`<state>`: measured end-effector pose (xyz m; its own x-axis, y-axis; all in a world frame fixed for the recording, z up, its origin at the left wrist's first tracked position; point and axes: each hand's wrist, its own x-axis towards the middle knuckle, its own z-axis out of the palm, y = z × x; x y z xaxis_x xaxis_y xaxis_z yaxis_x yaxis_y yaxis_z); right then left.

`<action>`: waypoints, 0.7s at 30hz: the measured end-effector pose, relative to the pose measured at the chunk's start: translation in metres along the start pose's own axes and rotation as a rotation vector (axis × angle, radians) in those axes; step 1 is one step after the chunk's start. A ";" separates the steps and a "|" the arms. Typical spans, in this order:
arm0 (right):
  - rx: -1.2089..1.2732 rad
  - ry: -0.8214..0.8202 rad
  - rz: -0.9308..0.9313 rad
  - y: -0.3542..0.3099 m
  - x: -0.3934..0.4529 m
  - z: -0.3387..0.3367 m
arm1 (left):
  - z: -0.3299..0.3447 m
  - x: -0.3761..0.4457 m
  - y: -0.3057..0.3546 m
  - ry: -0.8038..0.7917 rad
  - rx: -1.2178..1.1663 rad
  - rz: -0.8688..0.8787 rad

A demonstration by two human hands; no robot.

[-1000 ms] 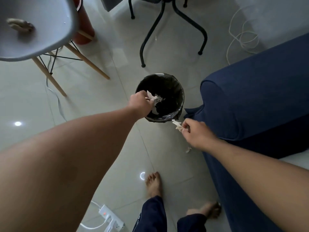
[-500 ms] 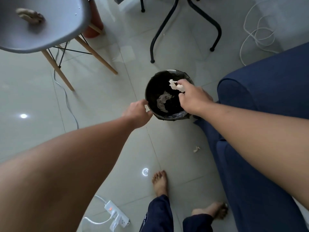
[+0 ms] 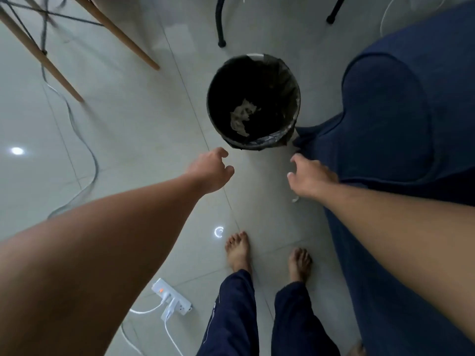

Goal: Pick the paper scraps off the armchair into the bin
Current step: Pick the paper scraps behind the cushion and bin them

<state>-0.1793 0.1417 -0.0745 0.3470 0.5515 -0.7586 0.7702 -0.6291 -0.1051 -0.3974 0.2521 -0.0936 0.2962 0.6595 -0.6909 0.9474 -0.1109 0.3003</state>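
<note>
A round bin with a black liner stands on the tiled floor beside the dark blue armchair. Pale paper scraps lie at its bottom. My left hand hovers just short of the bin's near rim, fingers loosely curled and holding nothing. My right hand is beside it near the armchair's front, fingers apart and holding nothing. One small scrap lies on the floor just under my right wrist.
A power strip with white cables lies on the floor at lower left. A grey cable snakes across the tiles. Wooden chair legs stand at upper left, black stool legs behind the bin. My bare feet stand below the bin.
My right hand has dropped its paper scrap into the bin and pulled back toward me. My left hand has also drawn back a little. The view has tilted down.
</note>
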 end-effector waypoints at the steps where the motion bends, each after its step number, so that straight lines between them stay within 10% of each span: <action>1: -0.014 -0.022 0.018 0.008 0.005 0.016 | 0.017 0.004 -0.004 -0.018 0.003 -0.002; 21: 0.378 0.023 0.479 0.103 0.212 0.261 | 0.262 0.082 -0.059 -0.187 -0.029 -0.068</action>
<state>-0.1657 0.0506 -0.4144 0.6225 0.1683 -0.7643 0.2841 -0.9586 0.0203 -0.3971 0.1183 -0.3401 0.2519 0.5152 -0.8192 0.9628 -0.0481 0.2658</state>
